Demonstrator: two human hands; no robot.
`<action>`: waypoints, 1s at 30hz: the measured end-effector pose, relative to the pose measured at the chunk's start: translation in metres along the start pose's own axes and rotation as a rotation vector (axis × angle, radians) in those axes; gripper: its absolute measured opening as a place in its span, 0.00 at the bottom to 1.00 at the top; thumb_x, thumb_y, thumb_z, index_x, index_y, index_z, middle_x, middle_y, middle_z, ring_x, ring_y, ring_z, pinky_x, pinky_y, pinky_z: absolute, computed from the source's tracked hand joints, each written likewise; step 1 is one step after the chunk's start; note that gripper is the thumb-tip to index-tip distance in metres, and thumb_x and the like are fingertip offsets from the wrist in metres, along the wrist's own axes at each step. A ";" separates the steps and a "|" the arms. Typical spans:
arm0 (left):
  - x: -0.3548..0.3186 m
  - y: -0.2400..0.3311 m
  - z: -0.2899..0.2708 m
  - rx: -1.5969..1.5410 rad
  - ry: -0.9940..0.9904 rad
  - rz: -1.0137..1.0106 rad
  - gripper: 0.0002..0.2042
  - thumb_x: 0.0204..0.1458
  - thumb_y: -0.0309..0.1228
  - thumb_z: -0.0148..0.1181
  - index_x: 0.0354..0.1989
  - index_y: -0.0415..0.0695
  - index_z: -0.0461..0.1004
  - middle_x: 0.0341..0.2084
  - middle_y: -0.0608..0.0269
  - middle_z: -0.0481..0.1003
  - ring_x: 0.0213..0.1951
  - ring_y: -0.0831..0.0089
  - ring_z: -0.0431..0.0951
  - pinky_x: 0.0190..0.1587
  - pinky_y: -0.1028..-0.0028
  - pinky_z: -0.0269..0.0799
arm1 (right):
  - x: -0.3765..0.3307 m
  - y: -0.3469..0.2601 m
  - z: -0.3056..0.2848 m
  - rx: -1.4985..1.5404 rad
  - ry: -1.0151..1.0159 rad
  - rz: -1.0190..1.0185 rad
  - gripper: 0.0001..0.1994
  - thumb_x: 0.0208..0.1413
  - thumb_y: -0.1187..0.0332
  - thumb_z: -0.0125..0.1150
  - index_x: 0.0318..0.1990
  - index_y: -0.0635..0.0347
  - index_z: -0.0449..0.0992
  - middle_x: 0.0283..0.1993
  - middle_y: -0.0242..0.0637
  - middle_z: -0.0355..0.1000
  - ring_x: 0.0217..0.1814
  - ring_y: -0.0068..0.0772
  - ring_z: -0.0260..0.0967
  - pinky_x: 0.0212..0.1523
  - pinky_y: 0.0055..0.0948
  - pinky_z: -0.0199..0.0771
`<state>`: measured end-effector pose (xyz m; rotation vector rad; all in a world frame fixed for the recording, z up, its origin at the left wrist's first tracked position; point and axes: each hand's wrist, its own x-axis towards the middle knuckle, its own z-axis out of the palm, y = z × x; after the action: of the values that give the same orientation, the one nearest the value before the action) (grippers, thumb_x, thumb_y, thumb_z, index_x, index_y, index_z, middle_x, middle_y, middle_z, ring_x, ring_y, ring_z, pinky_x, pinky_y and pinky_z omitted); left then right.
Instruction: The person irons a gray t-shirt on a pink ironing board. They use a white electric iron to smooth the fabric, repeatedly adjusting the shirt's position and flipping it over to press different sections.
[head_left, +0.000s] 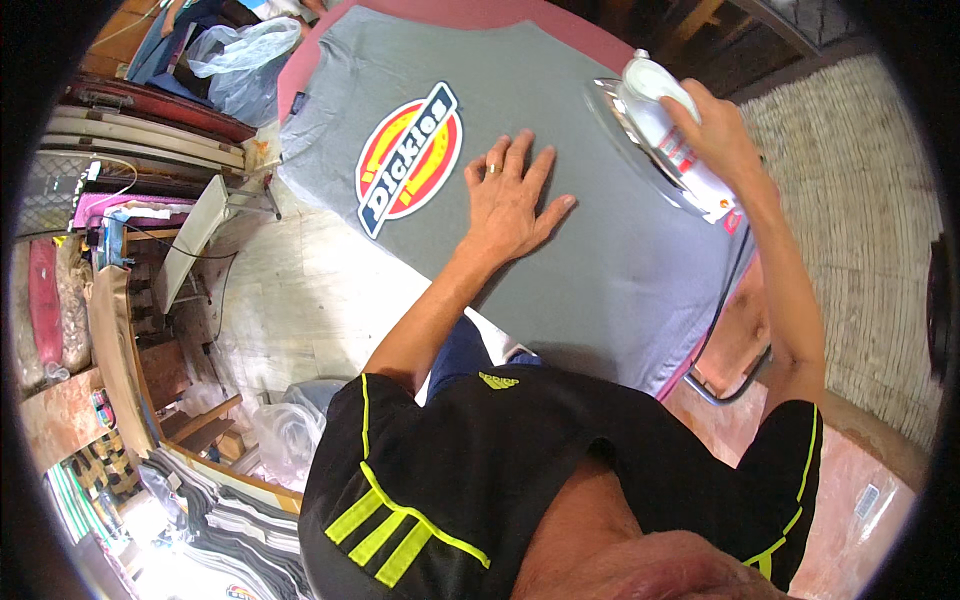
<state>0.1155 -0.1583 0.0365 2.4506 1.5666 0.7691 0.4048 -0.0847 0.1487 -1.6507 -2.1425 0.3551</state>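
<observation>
Fabric, grey and spread out (590,270), covers most of a red-edged table (460,12) across the upper middle of the frame, its lower edge hanging near the person's waist. Left of centre on it sits a large emblem (440,178), a red and yellow round shape crossed by a slanting dark band with white lettering. The left hand (508,215) lies palm down on the cloth just to the right of this emblem, in the middle of the frame; its grip is spread wide, fingers apart, holding nothing, and a ring shows on one finger.

At the upper right, the right hand (715,130) has its grip curled around the handle of a white iron (655,130) with red markings. The iron is over the right part of the cloth, and its metal sole edge faces left; whether the whole sole presses flat, I cannot tell.

A clear plastic bag (245,65) sits at the upper left, and another clear bag (290,435) lies on the lower left. Dark and light layers are stacked (230,520) in the lower left corner. Pale ribbed matting (855,190) fills the right side, well apart from the emblem.
</observation>
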 end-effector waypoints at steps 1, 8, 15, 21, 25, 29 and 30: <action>0.009 -0.015 -0.009 -0.099 -0.009 0.001 0.29 0.57 0.50 0.58 0.63 0.46 0.68 0.62 0.47 0.66 0.64 0.47 0.63 0.64 0.44 0.52 | 0.018 -0.014 0.013 -0.013 0.021 -0.019 0.21 0.63 0.49 0.56 0.46 0.60 0.75 0.36 0.58 0.77 0.39 0.60 0.77 0.41 0.48 0.74; 0.132 -0.228 -0.054 0.305 0.476 -0.101 0.19 0.56 0.43 0.59 0.53 0.49 0.75 0.55 0.54 0.71 0.59 0.50 0.65 0.56 0.47 0.58 | 0.148 -0.095 0.070 -0.137 -0.004 -0.081 0.25 0.63 0.43 0.54 0.48 0.59 0.74 0.35 0.57 0.78 0.38 0.61 0.77 0.41 0.50 0.75; 0.178 -0.372 -0.066 0.105 0.234 -0.375 0.13 0.56 0.40 0.61 0.40 0.44 0.80 0.42 0.48 0.78 0.46 0.45 0.77 0.48 0.50 0.70 | 0.243 -0.173 0.128 -0.221 -0.054 -0.289 0.23 0.66 0.46 0.52 0.47 0.61 0.74 0.38 0.57 0.77 0.40 0.59 0.77 0.42 0.49 0.76; 0.187 -0.382 -0.063 -0.116 0.322 -0.342 0.14 0.56 0.40 0.61 0.33 0.40 0.80 0.31 0.46 0.78 0.36 0.48 0.78 0.40 0.55 0.72 | 0.311 -0.231 0.176 -0.214 -0.074 -0.184 0.26 0.65 0.45 0.51 0.48 0.63 0.75 0.38 0.57 0.77 0.41 0.59 0.76 0.43 0.50 0.75; 0.186 -0.377 -0.057 -0.128 0.403 -0.312 0.11 0.54 0.38 0.63 0.30 0.41 0.79 0.28 0.49 0.76 0.34 0.49 0.78 0.38 0.55 0.72 | 0.337 -0.246 0.192 -0.130 -0.035 -0.175 0.22 0.63 0.50 0.56 0.43 0.67 0.74 0.37 0.62 0.76 0.41 0.64 0.75 0.42 0.53 0.75; 0.186 -0.379 -0.056 -0.165 0.458 -0.272 0.11 0.53 0.37 0.64 0.28 0.41 0.77 0.27 0.51 0.75 0.33 0.48 0.77 0.37 0.55 0.71 | 0.330 -0.232 0.185 -0.199 -0.065 -0.175 0.23 0.64 0.51 0.55 0.47 0.66 0.74 0.40 0.61 0.76 0.42 0.61 0.76 0.43 0.51 0.75; 0.186 -0.379 -0.058 -0.165 0.462 -0.272 0.11 0.53 0.37 0.63 0.28 0.41 0.77 0.27 0.51 0.75 0.33 0.48 0.76 0.36 0.54 0.71 | 0.327 -0.226 0.183 -0.233 -0.100 -0.163 0.24 0.65 0.49 0.54 0.50 0.65 0.74 0.43 0.61 0.76 0.45 0.60 0.76 0.45 0.50 0.74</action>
<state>-0.1584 0.1674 0.0094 1.9775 1.8397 1.4166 0.0558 0.1784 0.1405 -1.5917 -2.4535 0.1452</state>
